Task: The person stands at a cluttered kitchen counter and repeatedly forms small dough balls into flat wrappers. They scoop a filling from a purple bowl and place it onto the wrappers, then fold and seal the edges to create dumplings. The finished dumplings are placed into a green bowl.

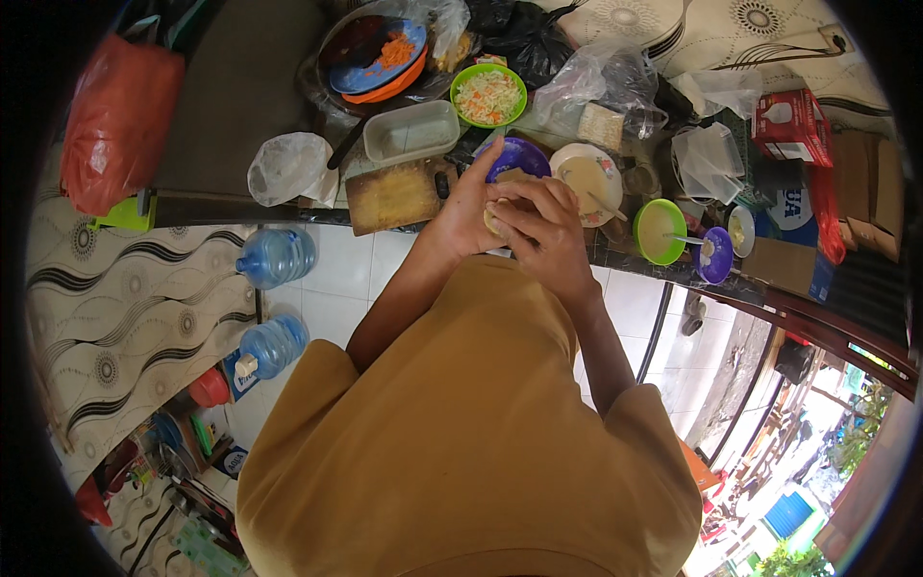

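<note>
My left hand is held palm up at the counter's near edge, its thumb pointing away from me. My right hand curls over it from the other side. Between them is a small pale-yellow piece of food, mostly covered by the fingers, so its exact kind cannot be told. Just beyond the hands sits a purple bowl, partly hidden by them. To its right, a floral plate contains pale batter and a spoon. A wooden cutting board lies left of my left hand.
A green bowl of shredded vegetables stands behind a clear plastic container. Grated carrot lies on a blue plate at the back. Rightward are a green cup of pale liquid and a small purple bowl. A knife handle protrudes leftward.
</note>
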The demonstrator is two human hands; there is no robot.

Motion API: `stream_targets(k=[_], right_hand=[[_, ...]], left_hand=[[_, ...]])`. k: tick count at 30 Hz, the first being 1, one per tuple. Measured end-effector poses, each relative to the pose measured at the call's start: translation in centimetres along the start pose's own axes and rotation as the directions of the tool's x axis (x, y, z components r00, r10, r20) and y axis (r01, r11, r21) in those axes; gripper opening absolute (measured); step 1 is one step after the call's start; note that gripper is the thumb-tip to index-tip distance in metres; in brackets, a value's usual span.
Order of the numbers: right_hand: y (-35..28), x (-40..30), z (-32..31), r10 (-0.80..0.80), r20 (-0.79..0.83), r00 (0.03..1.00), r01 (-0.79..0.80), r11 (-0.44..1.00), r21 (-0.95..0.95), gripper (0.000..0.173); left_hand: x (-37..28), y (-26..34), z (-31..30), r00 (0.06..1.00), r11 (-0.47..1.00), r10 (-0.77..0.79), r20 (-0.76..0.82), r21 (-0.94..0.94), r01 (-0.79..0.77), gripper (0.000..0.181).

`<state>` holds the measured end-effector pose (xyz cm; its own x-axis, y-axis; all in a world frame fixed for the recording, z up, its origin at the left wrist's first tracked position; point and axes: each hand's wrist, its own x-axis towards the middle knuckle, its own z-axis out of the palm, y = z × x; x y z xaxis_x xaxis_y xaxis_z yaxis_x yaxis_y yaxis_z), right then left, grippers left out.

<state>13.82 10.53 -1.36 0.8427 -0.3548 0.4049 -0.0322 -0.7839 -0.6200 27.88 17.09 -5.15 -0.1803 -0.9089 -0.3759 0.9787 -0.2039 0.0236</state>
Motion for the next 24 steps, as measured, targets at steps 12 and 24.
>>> stream_targets(k=[12, 24], right_hand=[[-0.3, 0.1, -2.1, 0.071, -0.019, 0.997, -0.066, 0.978, 0.2, 0.031], [0.8, -0.6, -1.7, 0.018, -0.037, 0.999, -0.014, 0.994, 0.107, 0.017]], left_hand=[[0.2, 1.1, 0.7, 0.985, 1.0, -0.025, 0.171, -0.006, 0.027, 0.089], [1.2, 0.3, -1.1, 0.979, 0.99, -0.056, 0.198, -0.118, 0.081, 0.078]])
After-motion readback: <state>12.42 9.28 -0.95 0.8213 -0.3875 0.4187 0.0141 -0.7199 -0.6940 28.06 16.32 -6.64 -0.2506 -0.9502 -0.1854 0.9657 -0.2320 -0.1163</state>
